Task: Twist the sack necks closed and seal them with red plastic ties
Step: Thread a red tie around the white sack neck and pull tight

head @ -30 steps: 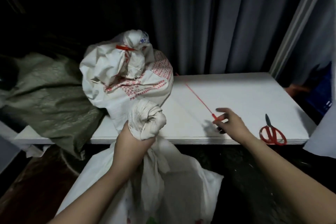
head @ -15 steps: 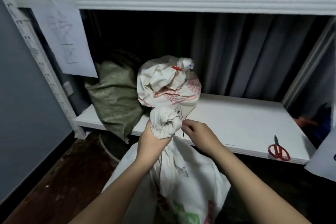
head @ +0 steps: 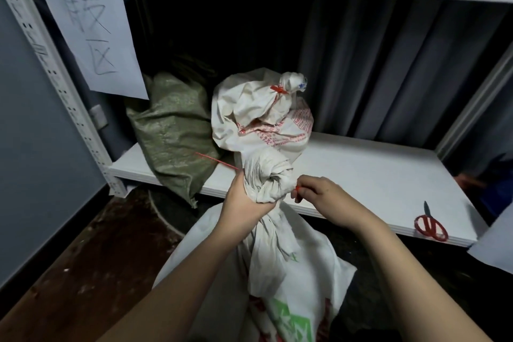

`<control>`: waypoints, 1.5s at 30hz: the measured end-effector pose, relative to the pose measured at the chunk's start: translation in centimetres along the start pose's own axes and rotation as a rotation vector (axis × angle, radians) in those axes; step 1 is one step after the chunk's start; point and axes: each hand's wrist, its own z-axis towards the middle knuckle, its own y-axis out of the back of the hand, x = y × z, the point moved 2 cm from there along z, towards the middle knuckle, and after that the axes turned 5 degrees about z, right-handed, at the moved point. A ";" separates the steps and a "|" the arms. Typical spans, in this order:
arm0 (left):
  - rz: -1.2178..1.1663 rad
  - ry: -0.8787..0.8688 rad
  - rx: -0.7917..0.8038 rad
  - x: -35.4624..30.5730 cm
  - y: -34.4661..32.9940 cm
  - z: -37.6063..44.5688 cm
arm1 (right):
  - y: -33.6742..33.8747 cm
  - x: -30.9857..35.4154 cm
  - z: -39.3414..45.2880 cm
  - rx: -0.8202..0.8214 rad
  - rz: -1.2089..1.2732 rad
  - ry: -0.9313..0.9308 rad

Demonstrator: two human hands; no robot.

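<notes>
I clamp the twisted sack neck with my left hand; my right hand pinches 1 red plastic tie beside it. Next, I judge: loop, thread, tighten.

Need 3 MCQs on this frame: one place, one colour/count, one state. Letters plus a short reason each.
1. Where do the scissors lie?
A. on the floor
B. near the front right corner of the lower shelf
C. on top of the green sack

2. How many sacks in view already carry a fastened red tie?
A. none
B. one
C. three

3. What is the left hand doing?
A. gripping the twisted neck of the near sack
B. resting flat on the shelf
C. holding the scissors

Key:
1 B: the red handles sit at the board's front right edge.
2 B: only the white sack on the shelf has a tied neck.
3 A: its fingers wrap the bunched neck, while the right hand pinches a loose red tie beside it.
</notes>
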 end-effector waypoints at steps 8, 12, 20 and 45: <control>0.152 0.014 -0.168 -0.4 -0.1 -0.3 | -0.2 2.5 -2.2 -0.183 -0.401 -0.051; 0.153 0.042 -0.201 -0.3 -0.4 -0.3 | -2.1 4.7 -3.6 -0.326 -0.514 -0.034; 0.234 0.120 -0.248 -0.1 -0.4 -0.2 | -4.7 6.4 -3.5 -0.369 -0.597 0.031; 0.468 -0.208 0.139 -1.8 2.8 -2.2 | -4.2 4.1 -1.9 -0.425 -0.028 -0.089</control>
